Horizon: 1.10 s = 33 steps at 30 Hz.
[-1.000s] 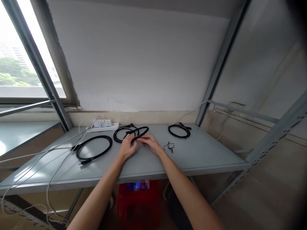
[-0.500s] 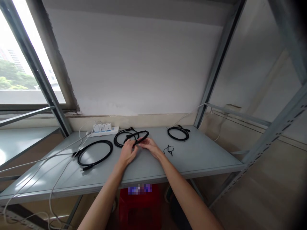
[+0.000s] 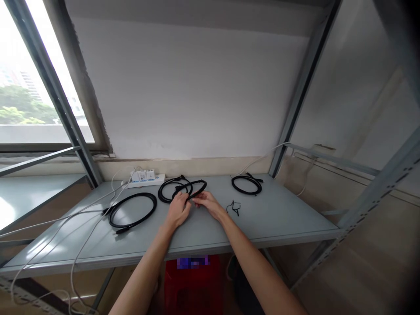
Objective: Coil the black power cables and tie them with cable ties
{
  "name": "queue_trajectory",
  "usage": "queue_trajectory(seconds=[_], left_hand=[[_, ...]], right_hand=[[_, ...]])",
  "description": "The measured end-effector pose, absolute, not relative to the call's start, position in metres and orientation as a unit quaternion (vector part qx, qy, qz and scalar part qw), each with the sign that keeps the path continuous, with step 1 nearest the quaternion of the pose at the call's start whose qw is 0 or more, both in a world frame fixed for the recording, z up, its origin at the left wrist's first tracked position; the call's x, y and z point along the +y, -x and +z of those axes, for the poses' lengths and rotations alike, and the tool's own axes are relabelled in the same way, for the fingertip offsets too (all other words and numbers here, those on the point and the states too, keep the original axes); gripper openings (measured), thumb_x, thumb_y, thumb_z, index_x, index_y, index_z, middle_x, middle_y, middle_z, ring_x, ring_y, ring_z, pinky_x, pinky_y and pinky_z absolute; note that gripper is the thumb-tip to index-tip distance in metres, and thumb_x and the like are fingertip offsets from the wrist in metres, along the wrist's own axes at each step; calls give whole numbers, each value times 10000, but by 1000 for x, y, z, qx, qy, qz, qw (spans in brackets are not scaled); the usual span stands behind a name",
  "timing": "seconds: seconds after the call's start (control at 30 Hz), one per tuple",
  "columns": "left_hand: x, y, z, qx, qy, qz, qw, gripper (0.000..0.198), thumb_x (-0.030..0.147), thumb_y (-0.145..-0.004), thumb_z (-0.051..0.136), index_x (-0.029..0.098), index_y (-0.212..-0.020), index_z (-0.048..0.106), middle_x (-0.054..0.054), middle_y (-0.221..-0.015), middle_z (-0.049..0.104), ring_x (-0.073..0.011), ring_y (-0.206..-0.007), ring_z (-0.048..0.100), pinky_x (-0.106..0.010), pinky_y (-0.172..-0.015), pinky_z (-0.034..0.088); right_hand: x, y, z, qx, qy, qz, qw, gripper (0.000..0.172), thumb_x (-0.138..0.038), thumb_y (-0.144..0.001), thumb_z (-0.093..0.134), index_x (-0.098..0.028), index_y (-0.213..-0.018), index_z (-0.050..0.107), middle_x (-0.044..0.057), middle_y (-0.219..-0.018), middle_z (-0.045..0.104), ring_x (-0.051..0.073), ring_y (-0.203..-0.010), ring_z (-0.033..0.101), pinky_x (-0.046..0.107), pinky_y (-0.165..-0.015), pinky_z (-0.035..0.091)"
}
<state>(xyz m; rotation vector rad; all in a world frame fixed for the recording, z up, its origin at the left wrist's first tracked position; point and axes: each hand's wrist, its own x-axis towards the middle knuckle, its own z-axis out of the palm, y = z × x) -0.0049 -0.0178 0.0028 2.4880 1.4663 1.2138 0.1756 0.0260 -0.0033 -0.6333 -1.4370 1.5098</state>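
A coiled black cable (image 3: 201, 187) is held just above the middle of the shelf. My left hand (image 3: 179, 209) is closed round the coil's near left side. At its near right side, the fingers of my right hand (image 3: 206, 201) pinch the coil; whether a small tie is between them I cannot make out. Behind and left of it, partly overlapped, lies another coiled black cable (image 3: 163, 195). A looser looped black cable (image 3: 155, 205) rests to the left. Several thin black twist ties (image 3: 234, 207) lie in a small heap right of my right hand.
One more coiled black cable (image 3: 246, 193) lies at the back right. A white power strip (image 3: 157, 180) with plugged-in adapters stands at the back left, and white cords (image 3: 85, 238) run across the shelf's left side. Below the front edge stands a red stool (image 3: 193, 284).
The view has shifted slightly, so everything appears a little further right. My hands stay on the same coil, with only small finger movements.
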Motion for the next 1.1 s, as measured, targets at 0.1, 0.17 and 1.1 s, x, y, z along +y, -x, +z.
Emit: queue_trajectory(seconds=[0.1,0.17,1.1], left_hand=[[-17,6,2,466,-792,394,17,177,204,-922,353,244,-763,419,-41,-755,537,-248,-842,518,-367,-764,422],[-17,7,3,467,-791,395,20,209,230,-958,336,239,-777,441,-41,-763,547,-246,-843,523,-375,-795,434],[-10,7,-11,476,-789,389,5,407,461,-1096,252,233,-877,509,-48,-811,622,-225,-822,635,-329,-767,441]], right_hand=[[25,-179,-2,-573,227,649,447,406,-396,-700,905,-178,-1016,771,29,-827,711,138,-703,599,279,-680,447],[24,-180,-2,-558,209,676,434,396,-400,-716,892,-172,-1016,769,50,-853,723,151,-734,624,285,-695,459],[18,-178,5,-577,268,621,458,383,-424,-667,909,-153,-894,763,52,-834,740,120,-604,602,258,-556,478]])
